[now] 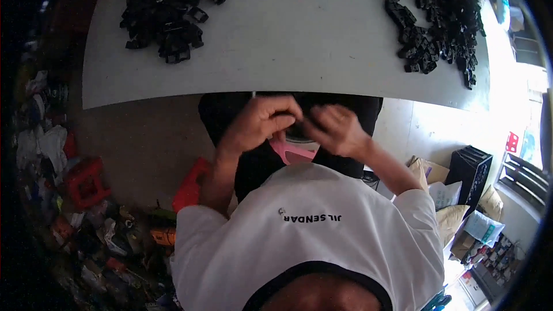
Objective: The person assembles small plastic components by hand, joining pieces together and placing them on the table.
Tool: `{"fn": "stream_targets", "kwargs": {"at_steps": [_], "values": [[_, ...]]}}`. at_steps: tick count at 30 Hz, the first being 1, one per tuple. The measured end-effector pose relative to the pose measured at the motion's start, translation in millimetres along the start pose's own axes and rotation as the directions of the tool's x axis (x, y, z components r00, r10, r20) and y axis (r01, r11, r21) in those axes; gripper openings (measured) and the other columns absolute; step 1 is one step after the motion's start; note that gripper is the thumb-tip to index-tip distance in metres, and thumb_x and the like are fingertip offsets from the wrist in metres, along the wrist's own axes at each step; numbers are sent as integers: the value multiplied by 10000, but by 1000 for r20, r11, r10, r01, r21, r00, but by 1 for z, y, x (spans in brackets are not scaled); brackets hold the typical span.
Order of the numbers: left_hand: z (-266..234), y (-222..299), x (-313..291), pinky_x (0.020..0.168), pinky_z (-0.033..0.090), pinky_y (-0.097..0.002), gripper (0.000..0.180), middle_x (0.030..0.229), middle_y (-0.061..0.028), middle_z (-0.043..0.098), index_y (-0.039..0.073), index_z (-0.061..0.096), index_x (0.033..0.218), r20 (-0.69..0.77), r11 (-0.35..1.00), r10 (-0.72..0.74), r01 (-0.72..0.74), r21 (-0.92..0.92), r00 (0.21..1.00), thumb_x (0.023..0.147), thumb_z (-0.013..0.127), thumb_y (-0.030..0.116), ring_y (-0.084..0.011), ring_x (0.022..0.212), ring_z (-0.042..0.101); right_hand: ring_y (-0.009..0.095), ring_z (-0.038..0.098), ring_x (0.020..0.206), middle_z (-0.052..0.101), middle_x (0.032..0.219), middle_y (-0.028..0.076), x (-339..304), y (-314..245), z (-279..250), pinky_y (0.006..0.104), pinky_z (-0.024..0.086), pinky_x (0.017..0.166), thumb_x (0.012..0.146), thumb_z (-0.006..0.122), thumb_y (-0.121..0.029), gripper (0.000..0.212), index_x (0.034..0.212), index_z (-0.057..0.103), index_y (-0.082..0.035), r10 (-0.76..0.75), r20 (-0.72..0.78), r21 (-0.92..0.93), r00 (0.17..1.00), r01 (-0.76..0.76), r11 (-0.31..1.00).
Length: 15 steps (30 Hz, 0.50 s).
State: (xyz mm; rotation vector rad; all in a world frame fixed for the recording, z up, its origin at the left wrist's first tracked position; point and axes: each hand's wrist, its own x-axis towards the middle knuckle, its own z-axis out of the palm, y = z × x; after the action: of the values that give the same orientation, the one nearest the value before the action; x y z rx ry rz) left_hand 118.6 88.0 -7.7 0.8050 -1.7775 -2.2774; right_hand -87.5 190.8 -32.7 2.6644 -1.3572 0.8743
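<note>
Over my lap, just off the table's near edge, my two hands come close together. My left hand (268, 117) is closed, its thumb and forefinger pinched at a small dark spot; whether this is a held part or the dark trousers behind, I cannot tell. My right hand (339, 130) faces it with curled fingers, a little blurred by motion, its fingertips almost meeting the left ones. Anything in its grip is hidden. Below the hands, between my legs, shows a pink plastic piece (283, 150) with an opening in it, partly covered by my shirt.
A white table (299, 46) bears a heap of small black plastic parts (167, 11) at left and another black heap (440, 23) at right. Red plastic stools (86, 184) and piled clutter (109, 236) line the left floor. A black box (469, 175) and packages stand at right.
</note>
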Motion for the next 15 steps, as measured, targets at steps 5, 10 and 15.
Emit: {"fn": "stream_targets", "kwargs": {"at_steps": [5,10,15], "values": [[10,-73,27,775,517,-348,304,1076,-137,609,-15,549,1149,-431,929,-159,282,238,888,896,584,149,-235,884,641,248,578,926,527,1047,130,-43,12,78,341,522,641,751,618,-186,282,1008,605,-70,311,244,-77,919,-301,951],[21,-7,25,986,406,-410,435,1228,-229,529,1,493,1275,-102,660,-46,107,744,994,887,603,164,-362,1149,506,336,563,1018,544,1074,167,-41,3,69,410,515,758,790,619,-186,261,1002,621,-34,395,333,-67,856,-397,916],[-8,65,42,699,509,-296,229,859,-113,644,6,623,1097,110,970,125,-145,197,986,883,589,77,-186,731,622,298,595,942,584,1011,148,12,10,-36,392,493,784,782,651,-123,277,1040,617,-26,165,522,470,837,-443,763]]}}
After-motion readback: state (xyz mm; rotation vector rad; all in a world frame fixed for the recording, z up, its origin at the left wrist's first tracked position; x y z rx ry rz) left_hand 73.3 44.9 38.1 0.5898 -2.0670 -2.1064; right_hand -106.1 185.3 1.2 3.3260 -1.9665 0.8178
